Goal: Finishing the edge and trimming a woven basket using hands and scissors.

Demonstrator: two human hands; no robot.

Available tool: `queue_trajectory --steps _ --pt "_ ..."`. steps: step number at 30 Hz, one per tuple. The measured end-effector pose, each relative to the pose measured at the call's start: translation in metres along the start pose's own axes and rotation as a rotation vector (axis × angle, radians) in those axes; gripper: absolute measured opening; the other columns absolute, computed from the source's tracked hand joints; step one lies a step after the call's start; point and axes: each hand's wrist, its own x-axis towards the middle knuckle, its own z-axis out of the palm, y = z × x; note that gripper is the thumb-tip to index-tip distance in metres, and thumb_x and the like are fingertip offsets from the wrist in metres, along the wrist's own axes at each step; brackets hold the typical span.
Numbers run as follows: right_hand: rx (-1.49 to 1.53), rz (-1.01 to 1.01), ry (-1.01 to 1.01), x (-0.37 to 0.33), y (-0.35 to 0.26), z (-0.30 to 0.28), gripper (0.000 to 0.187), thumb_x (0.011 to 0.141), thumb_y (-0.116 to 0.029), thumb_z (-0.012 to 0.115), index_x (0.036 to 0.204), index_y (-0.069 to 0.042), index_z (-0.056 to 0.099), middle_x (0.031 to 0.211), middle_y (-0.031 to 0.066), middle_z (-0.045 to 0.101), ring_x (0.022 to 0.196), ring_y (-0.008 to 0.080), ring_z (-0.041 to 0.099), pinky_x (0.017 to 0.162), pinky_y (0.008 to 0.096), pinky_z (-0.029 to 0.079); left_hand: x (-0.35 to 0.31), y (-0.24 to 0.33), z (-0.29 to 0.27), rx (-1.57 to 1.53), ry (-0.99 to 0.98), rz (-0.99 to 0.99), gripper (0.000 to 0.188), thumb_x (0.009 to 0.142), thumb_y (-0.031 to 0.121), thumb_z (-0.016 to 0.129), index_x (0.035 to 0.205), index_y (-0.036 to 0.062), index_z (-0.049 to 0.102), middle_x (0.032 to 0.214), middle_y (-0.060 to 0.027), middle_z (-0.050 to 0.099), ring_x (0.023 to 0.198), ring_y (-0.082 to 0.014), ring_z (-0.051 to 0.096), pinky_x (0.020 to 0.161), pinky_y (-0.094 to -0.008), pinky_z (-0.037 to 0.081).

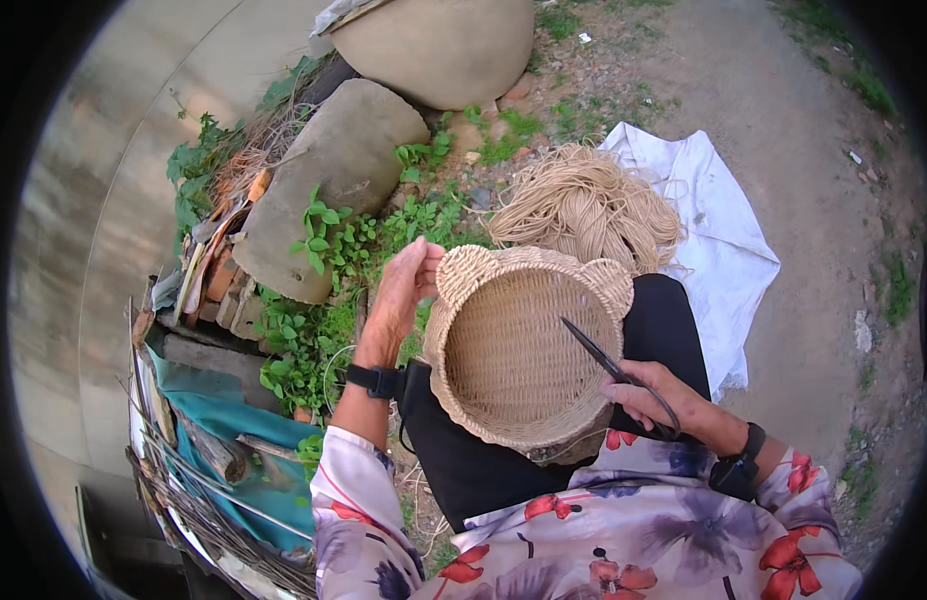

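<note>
A round, pale woven basket [529, 345] with two ear-shaped lobes on its far rim rests on my lap, its hollow facing up. My left hand [409, 280] is at the basket's left ear, its bent fingers pressed to the outer side; the fingertips are partly hidden. In my right hand [659, 400] is a pair of dark scissors [589, 345]. The fingers wrap round the handles, and the blades look closed, pointing up and left over the basket's right inner side.
Beyond the basket, a heap of beige cord [594, 205] lies partly on a white sheet [724, 230]. Leafy plants [294, 350], a grey rounded slab [329, 180] and a large pale vessel [439, 50] stand left and ahead. Sticks and teal cloth [239, 450] are piled at lower left.
</note>
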Motion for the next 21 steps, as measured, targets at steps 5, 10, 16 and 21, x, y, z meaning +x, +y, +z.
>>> queue_trajectory --steps 5,10,16,21 --pt "0.028 -0.028 -0.007 -0.003 0.0 0.003 0.023 0.094 -0.026 0.056 0.097 -0.004 0.056 0.061 -0.0036 0.048 0.047 0.0044 0.045 0.043 0.0221 0.038 0.024 0.002 -0.001 0.501 0.004 0.104 0.033 0.097 0.035 0.05 0.087 0.0061 0.063 0.073 0.0032 0.055 0.067 -0.0069 0.049 0.06 -0.0236 0.04" --pt "-0.017 0.026 0.003 -0.002 0.001 0.003 0.021 0.094 -0.025 0.057 0.096 -0.004 0.057 0.063 -0.0029 0.05 0.049 0.0042 0.046 0.044 0.0216 0.038 0.039 -0.006 0.008 0.677 -0.002 0.196 0.033 0.095 0.031 0.052 0.082 0.0034 0.063 0.069 0.0017 0.052 0.066 -0.0108 0.046 0.061 -0.0276 0.039" --pt "-0.03 -0.032 -0.002 -0.001 0.001 0.0 0.023 0.093 -0.026 0.058 0.101 -0.005 0.058 0.062 -0.0039 0.049 0.049 0.0042 0.045 0.045 0.0215 0.039 0.041 -0.01 0.014 0.657 0.07 0.44 0.031 0.098 0.031 0.048 0.083 0.0066 0.06 0.067 0.0058 0.043 0.063 -0.0063 0.038 0.058 -0.0238 0.032" --pt "-0.044 -0.032 -0.003 0.0 0.0 0.0 0.023 0.093 -0.024 0.059 0.096 -0.002 0.058 0.064 -0.0018 0.053 0.05 0.0041 0.047 0.046 0.0228 0.04 0.018 0.008 0.015 0.588 -0.061 0.313 0.032 0.099 0.033 0.047 0.083 0.0066 0.057 0.071 0.0059 0.046 0.065 -0.0059 0.039 0.059 -0.0235 0.033"
